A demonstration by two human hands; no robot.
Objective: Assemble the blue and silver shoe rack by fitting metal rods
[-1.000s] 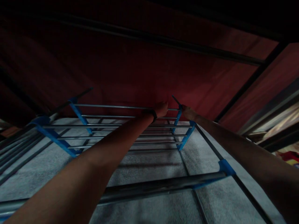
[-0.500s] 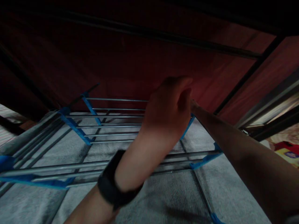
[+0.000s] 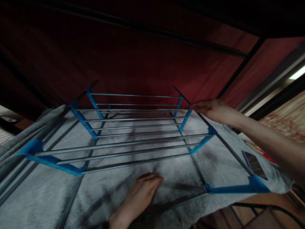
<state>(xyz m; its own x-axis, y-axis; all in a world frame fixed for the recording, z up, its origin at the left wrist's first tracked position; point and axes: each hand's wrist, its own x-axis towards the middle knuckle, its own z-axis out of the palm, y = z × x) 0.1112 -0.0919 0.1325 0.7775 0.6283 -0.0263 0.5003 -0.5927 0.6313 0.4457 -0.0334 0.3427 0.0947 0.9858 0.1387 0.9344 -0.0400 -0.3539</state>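
Note:
A shoe rack (image 3: 143, 142) of thin grey metal tubes and blue plastic end pieces stands before me, its tiers spanning left to right. My right hand (image 3: 212, 109) reaches in from the right, its fingers closed at the blue end piece (image 3: 187, 119) and side post of a middle tier. Low in the view, my left hand (image 3: 143, 190) hovers in front of the rack, fingers loosely extended and no object visible in it. A blue end piece (image 3: 238, 187) at the near right has a tube running from it toward the left hand.
Grey towel-like cloth (image 3: 171, 171) lies under the rack. Behind it hangs dark red fabric (image 3: 143, 63) crossed by dark frame bars. A phone-like dark rectangle (image 3: 254, 163) and a red and yellow packet (image 3: 264, 154) lie at the right. Dark bars show at the lower right.
My left hand has come down and toward me from the rack's far right. My right hand shows at the right post, and my view has shifted, uncovering the tiers and near right corner.

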